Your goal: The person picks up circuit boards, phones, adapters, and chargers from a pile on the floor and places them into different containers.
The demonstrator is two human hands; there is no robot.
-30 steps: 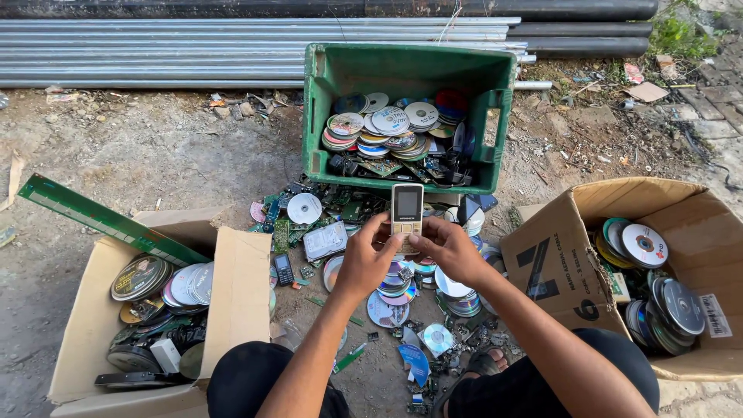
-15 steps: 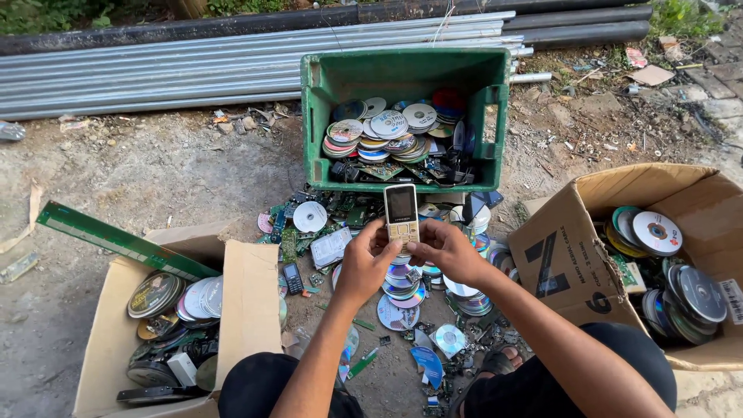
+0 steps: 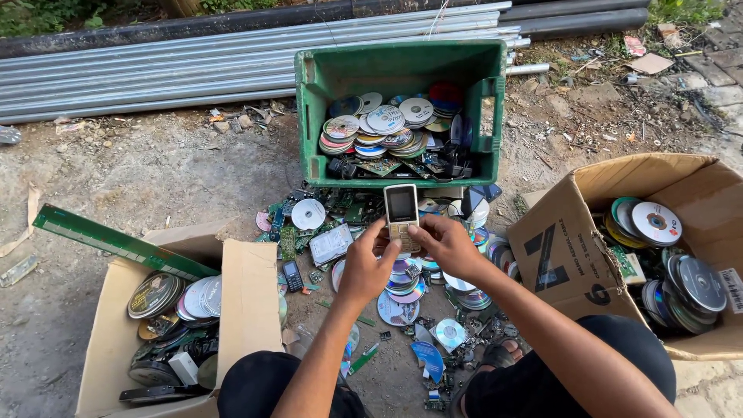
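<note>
— Outdoors, on bare dirt ground (image 3: 155,170), with grey metal pipes (image 3: 155,73) along the far edge. Anything between the pipes and the knees?

— A green plastic crate (image 3: 309,116) at the far middle of the ground, loaded with stacked discs (image 3: 379,128) and circuit scraps. Nearer, a loose heap of discs (image 3: 406,282) and broken boards spread on the dirt.

— And at the sides?

— Cardboard box (image 3: 248,302) at the near left, another cardboard box (image 3: 557,248) at the near right, both holding discs, probably sorted apart.

— Hands?

— Left hand (image 3: 364,267) and right hand (image 3: 447,244) both closed around the lower half of a pale candybar phone (image 3: 401,213), raised upright above the heap, screen turned up toward the face, seemingly for a look.

— Anything else nearby?

— A small dark phone (image 3: 292,275) flat on the ground beside the left box.
</note>
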